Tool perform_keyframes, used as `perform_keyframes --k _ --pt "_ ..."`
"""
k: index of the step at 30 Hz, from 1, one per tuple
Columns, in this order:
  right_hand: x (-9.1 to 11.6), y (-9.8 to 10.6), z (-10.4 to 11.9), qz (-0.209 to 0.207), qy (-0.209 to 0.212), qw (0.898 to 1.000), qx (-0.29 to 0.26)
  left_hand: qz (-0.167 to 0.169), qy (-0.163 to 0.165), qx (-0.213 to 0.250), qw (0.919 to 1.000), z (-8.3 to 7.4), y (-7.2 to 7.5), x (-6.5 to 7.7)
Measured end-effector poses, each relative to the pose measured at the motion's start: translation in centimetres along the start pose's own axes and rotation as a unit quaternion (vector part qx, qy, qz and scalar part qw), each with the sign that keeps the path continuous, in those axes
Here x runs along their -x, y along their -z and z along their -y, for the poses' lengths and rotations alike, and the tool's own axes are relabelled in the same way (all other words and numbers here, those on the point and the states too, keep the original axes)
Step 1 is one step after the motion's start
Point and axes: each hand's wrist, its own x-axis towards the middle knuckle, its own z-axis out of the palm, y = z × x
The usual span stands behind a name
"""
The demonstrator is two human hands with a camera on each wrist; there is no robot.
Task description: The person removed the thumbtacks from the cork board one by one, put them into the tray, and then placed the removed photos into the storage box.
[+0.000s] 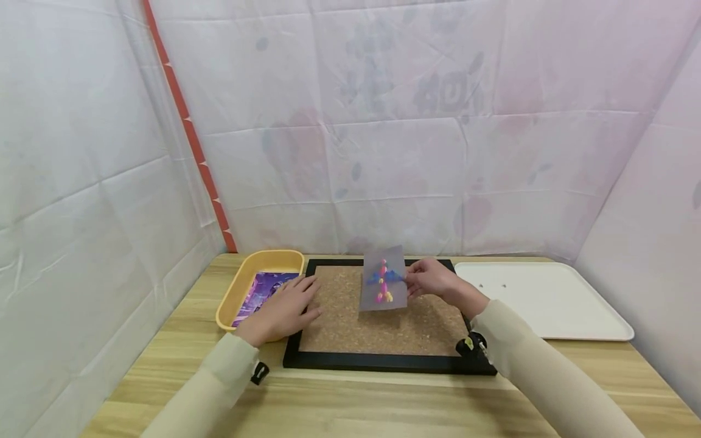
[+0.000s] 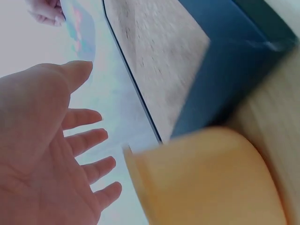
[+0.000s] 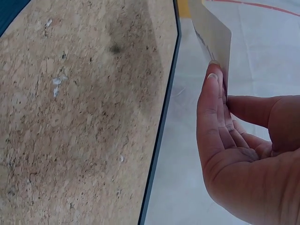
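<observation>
My right hand (image 1: 434, 281) pinches a picture card (image 1: 384, 278) by its right edge, between thumb and fingers. The card is grey with a pink, blue and yellow figure, and it is tilted up over the cork board (image 1: 339, 322). In the right wrist view the card (image 3: 215, 37) shows nearly edge-on, rising from the fingertips. My left hand (image 1: 285, 307) holds nothing, its fingers spread over the board's black left frame and the yellow tray (image 1: 223, 313). The left wrist view shows that hand (image 2: 51, 136) with palm and fingers extended beside the tray's rim.
Inside the yellow tray lies a purple picture (image 1: 265, 292), partly hidden by my left hand. A white tray (image 1: 553, 310) with two small dark pieces stands right of the board. Everything rests on a wooden table (image 1: 350, 401), with white sheeting (image 1: 383, 152) behind it.
</observation>
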Motion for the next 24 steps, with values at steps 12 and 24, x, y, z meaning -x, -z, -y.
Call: perform_keyframes --k 12,24 --pt "0.9 -0.8 1.1 0.035 0.036 0.999 -0.019 -0.067 0.015 0.031 0.9972 3.5 0.1 4.5" --pt "0.9 -1.8 2.6 0.042 0.035 0.998 -0.007 -0.090 0.075 0.024 0.9929 6.9 0.4 8.2"
